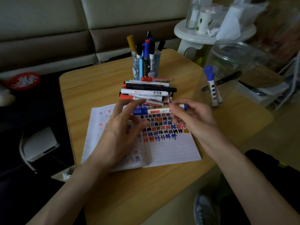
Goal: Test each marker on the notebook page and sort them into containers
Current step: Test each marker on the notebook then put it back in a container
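The marker (151, 110) lay level in the air just above the far edge of the notebook (170, 148), its blue cap pointing left and a blue butt at the right. The right hand (194, 117) pinched it near that butt, fingers (176, 118) curled under the barrel and the thumb on top. The left hand (120, 127) was spread loose beside the cap, fingers (133, 103) straight and parted, gripping nothing; whether a fingertip touched the cap I could not tell. The notebook lay open at the middle of the worktop (113, 184), and its right page carried rows of small red, blue and black test marks (162, 129), with one yellowish mark at the right end. Just beyond the notebook, toward the far edge, lay a pile (146, 91) of markers stacked crosswise, with red and black caps. Behind the pile, near the far edge, stood a cup (146, 67) packed with upright markers. Near the far right corner stood a clear jar (235, 62) holding blue-capped markers (212, 88) leaning upright and a black one behind them.
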Demonstrator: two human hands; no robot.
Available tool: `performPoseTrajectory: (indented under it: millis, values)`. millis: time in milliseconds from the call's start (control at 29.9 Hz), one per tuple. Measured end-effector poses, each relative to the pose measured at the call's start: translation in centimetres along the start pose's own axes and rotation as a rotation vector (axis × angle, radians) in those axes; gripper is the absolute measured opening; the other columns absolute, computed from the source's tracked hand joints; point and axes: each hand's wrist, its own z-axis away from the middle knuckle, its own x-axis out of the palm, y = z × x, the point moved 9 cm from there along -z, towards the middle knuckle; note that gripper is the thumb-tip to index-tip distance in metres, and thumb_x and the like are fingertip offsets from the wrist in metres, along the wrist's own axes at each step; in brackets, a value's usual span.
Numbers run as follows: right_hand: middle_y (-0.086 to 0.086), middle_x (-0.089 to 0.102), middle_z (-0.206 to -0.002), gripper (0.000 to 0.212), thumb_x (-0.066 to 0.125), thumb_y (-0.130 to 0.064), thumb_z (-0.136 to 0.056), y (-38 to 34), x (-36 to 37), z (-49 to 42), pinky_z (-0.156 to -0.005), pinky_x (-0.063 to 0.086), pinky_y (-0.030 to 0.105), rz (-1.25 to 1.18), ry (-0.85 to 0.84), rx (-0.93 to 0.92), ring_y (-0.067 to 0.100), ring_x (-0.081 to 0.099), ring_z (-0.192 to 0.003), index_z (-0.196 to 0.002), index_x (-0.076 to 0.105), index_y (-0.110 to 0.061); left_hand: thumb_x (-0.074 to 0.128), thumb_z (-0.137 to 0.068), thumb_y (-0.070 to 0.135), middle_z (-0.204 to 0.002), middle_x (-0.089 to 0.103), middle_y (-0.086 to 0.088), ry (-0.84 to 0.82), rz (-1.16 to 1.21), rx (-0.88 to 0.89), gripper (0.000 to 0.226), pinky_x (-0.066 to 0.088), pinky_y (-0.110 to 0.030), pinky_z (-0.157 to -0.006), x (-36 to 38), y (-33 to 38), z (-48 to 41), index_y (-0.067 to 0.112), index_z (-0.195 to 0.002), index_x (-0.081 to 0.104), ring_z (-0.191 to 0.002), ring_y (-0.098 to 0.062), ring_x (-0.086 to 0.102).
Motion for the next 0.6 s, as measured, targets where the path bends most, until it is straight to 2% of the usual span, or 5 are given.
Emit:
performPoseTrajectory:
  millis: [134,234,368,502,602]
  values:
    - [0.004,0.071,-0.082,0.023,0.073,-0.022,-0.091,0.0,-0.8,0.8,-0.070,0.051,0.028,-0.137,0.038,0.003,0.016,0.064,-0.075,-0.107,0.075,-0.005,0.051,-0.095,0.046,-0.100,0.070,0.020,0.014,0.051,-0.016,0.030,0.050,-0.015,-0.069,0.6,0.7,-0.1,0.031,-0.115,0.068,-0.083,-0.004,0.068]
    - [0.007,0.068,-0.079,0.029,0.073,-0.024,-0.093,0.5,-0.2,1.6,-0.064,0.048,0.029,-0.190,0.050,-0.009,0.016,0.060,-0.070,-0.102,0.071,0.004,0.060,-0.092,0.045,-0.096,0.070,0.020,0.005,0.094,0.000,0.034,0.051,-0.016,-0.070,1.7,1.5,-0.2,0.026,-0.117,0.071,-0.084,-0.005,0.069]
    - [0.003,0.065,-0.068,0.021,0.070,-0.018,-0.096,0.2,0.8,2.4,-0.054,0.046,0.018,-0.085,0.042,-0.099,0.010,0.058,-0.059,-0.095,0.071,0.003,0.067,-0.092,0.039,-0.094,0.072,0.015,-0.027,0.090,0.078,0.033,0.049,-0.015,-0.067,3.0,3.1,-0.4,0.020,-0.117,0.073,-0.079,-0.006,0.069]
    - [0.004,0.062,-0.060,0.028,0.072,-0.025,-0.095,-0.3,0.0,2.6,-0.054,0.044,0.022,0.014,0.075,-0.136,0.010,0.057,-0.057,-0.079,0.068,-0.002,0.051,-0.103,0.045,-0.084,0.070,0.007,-0.087,-0.008,0.095,0.032,0.048,-0.028,-0.066,4.2,3.3,-0.5,0.020,-0.107,0.071,-0.074,-0.011,0.065]
    - [0.002,0.054,-0.058,0.035,0.071,-0.027,-0.096,-0.5,-0.4,2.8,-0.054,0.038,0.022,0.023,0.070,-0.132,0.012,0.049,-0.056,-0.067,0.064,-0.008,0.048,-0.102,0.047,-0.088,0.070,0.009,-0.081,-0.032,0.115,0.033,0.048,-0.029,-0.066,4.2,3.6,-0.6,0.022,-0.107,0.069,-0.077,-0.008,0.064]
